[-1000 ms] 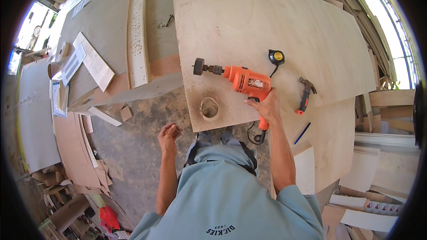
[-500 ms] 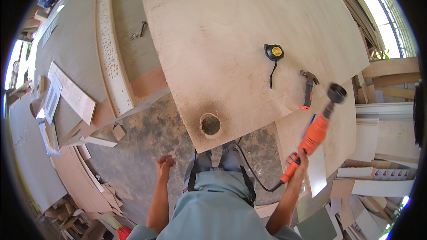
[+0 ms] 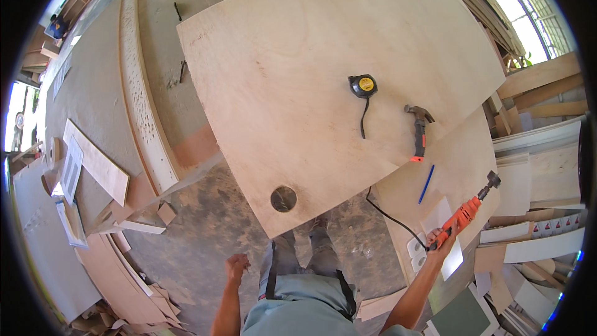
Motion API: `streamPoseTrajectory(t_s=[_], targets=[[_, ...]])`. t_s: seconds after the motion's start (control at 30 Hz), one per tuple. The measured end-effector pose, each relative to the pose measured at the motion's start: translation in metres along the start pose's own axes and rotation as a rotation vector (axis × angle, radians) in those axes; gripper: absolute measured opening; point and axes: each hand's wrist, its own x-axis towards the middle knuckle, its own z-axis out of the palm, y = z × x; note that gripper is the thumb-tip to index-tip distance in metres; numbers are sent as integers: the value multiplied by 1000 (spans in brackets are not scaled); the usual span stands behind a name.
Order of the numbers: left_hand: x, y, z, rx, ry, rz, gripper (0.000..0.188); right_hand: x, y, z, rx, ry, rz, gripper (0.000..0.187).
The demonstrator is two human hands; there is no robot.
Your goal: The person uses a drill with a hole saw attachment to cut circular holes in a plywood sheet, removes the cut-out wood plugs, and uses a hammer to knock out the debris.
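My right hand (image 3: 443,238) is wrapped round the rear grip of an orange power drill (image 3: 462,216). A dark hole saw (image 3: 492,180) is fitted at its front end, pointing away to the upper right. The drill is over the lower board at the right, beside some white pieces. My left hand (image 3: 237,267) hangs over the floor left of my legs, its fingers loosely bent and nothing visible in them. Ahead lies a large plywood sheet (image 3: 298,124) with a round hole (image 3: 283,199) cut near its closest corner.
On the sheet lie a tape measure (image 3: 362,86) and a claw hammer (image 3: 418,132). A blue pen (image 3: 426,184) rests on the lower board (image 3: 398,199). The drill's black cord (image 3: 395,219) loops toward the sheet's edge. Offcuts (image 3: 528,193) are stacked at the right.
The drill has moved right, away from the large sheet and lower toward the white pieces. Sawdust around the hole has mostly gone. My left hand remains beside my legs.
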Motion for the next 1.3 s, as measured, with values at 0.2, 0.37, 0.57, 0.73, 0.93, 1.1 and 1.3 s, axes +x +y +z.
streamPoseTrajectory(t_s=[0.2, 0.37, 0.57, 0.73, 0.93, 1.1, 1.3], targets=[[-14, 3, 38, 2, 57, 102, 22, 44, -23, 22, -49, -92, -327, 28], [-37, 1, 76, -82, 149, 317, 20, 89, -51, 22, -197, -45, -330, 27], [-80, 33, 124, -558, 180, 258, 17, 77, -59, 8, -302, -245, -240, 37], [-83, 67, 158, -1121, 64, 199, 18, 30, -43, 1, -293, -354, -416, 49], [-54, 127, 174, -1221, 75, 174, 29, -40, -50, 28, -105, -716, -533, 51], [-50, 140, 177, -1262, 190, 6, 39, -62, -60, 35, -393, -927, -507, 51], [-56, 136, 173, -1261, 177, -7, 38, -104, -46, 58, -595, -1055, -442, 56]])
